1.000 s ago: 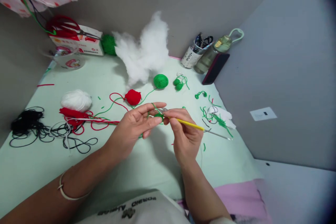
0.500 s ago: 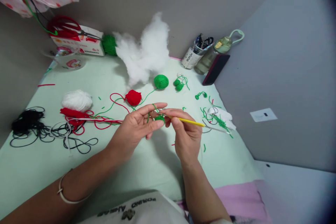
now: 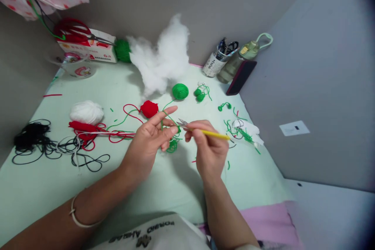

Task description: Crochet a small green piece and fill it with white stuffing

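Observation:
My left hand (image 3: 154,133) pinches green yarn between thumb and fingers, its index finger stretched out with a strand running over it. Below those fingers hangs a small green crochet piece (image 3: 172,146), partly hidden by the hand. In my right hand (image 3: 209,144) is a yellow-handled crochet hook (image 3: 215,134), pointing right. Pointed metal blades (image 3: 182,122), like small scissors tips, stick out from the same hand toward the green yarn; their handles are hidden. Beyond the hands lie a green yarn ball (image 3: 180,91) and a red yarn ball (image 3: 149,108).
White stuffing (image 3: 164,54) is piled against the back wall. Left lie a white yarn ball (image 3: 86,112) and tangled black cord (image 3: 32,136). Small green pieces (image 3: 199,95) and yarn scraps (image 3: 244,134) are at right. A pen cup (image 3: 215,62), bottle (image 3: 231,66) and phone (image 3: 241,78) stand behind.
Metal blades now point left from my right fingers; earlier, a thin metal shape extended right beyond the yellow handle. The green crochet piece has dropped below my left fingers.

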{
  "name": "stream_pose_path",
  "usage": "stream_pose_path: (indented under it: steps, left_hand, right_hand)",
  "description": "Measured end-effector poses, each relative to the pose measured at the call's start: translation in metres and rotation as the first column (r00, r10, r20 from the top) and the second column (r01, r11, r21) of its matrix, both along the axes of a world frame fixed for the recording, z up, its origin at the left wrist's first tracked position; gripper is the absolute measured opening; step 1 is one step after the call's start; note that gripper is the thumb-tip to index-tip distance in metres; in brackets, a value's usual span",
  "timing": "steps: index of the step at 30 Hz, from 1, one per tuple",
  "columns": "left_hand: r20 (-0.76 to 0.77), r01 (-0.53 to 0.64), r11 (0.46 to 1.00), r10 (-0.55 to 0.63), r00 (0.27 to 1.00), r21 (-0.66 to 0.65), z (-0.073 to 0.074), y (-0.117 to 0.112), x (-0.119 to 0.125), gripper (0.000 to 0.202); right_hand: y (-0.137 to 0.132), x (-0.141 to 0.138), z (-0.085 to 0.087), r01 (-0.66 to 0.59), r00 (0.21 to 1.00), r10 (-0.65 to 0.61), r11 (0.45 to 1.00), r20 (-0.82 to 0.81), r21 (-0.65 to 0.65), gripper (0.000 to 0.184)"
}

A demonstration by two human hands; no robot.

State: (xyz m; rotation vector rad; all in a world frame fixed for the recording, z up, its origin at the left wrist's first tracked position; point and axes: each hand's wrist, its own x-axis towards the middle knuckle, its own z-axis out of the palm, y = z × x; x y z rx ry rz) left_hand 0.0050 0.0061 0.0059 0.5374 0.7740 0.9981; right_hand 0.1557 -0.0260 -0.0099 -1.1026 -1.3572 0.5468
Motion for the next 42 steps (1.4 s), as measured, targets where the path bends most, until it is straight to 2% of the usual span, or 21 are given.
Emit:
stream_pose_path:
  steps: [2,4,5,7,9,11,15,19,22,36,39,42]
  left_hand:
    - [0.04,0.074,0.997,-0.073,0.997,-0.034,-0.002,-0.001,0.001,0.042]
    - [0.13,0.181,0.979,-0.169,0.977,-0.094,-0.003,0.001,0.0,0.036]
    - [0.158,0.197,0.974,-0.178,0.971,-0.11,-0.004,0.003,-0.001,0.034]
    - [0.158,0.154,0.983,-0.138,0.978,-0.095,-0.004,0.005,-0.004,0.033]
    - [0.11,0.12,0.992,-0.115,0.987,-0.037,-0.003,0.006,-0.007,0.033]
    - [0.041,0.151,0.988,-0.152,0.988,0.033,-0.003,0.005,-0.007,0.031]
    - [-0.094,0.192,0.974,-0.181,0.979,0.123,-0.005,0.001,-0.005,0.031]
    - [-0.162,0.18,0.975,-0.158,0.974,0.129,-0.006,0.002,-0.005,0.031]
    - [-0.192,0.185,0.974,-0.159,0.969,0.131,-0.005,0.003,-0.006,0.027]
    - [-0.148,0.224,0.966,-0.206,0.967,0.125,-0.004,0.002,-0.007,0.027]
    - [-0.148,0.235,0.964,-0.215,0.965,0.128,-0.006,0.002,-0.005,0.018]
    - [-0.153,0.227,0.971,-0.214,0.965,0.077,-0.008,0.002,-0.004,0.013]
  right_hand:
    - [-0.002,-0.002,-0.002,0.039,0.979,-0.058,0.994,0.193,0.105,0.023]
    - [-0.003,-0.002,-0.004,0.073,0.961,-0.115,0.983,0.251,0.171,0.025]
    - [-0.003,0.0,-0.004,0.096,0.973,-0.126,0.983,0.193,0.159,0.024]
    - [-0.002,0.003,-0.002,0.103,0.995,-0.101,0.993,-0.024,0.06,0.019]
    - [0.001,0.004,0.001,0.03,0.975,-0.035,0.999,-0.219,-0.028,0.018]
    - [0.003,0.004,0.003,-0.056,0.966,0.039,0.997,-0.256,-0.059,0.015]
    - [0.003,0.003,0.002,-0.079,0.966,0.048,0.99,-0.254,-0.114,0.014]
    - [0.004,0.007,0.0,-0.134,0.901,0.036,0.971,-0.432,-0.197,0.015]
    - [0.005,0.009,0.001,-0.144,0.875,0.03,0.969,-0.483,-0.201,0.018]
    - [0.002,0.006,0.003,-0.145,0.907,0.057,0.973,-0.417,-0.181,0.018]
    - [0.002,0.005,0.003,-0.073,0.929,0.006,0.983,-0.369,-0.168,0.016]
    - [0.001,0.006,0.004,0.036,0.941,-0.084,0.988,-0.329,-0.149,0.016]
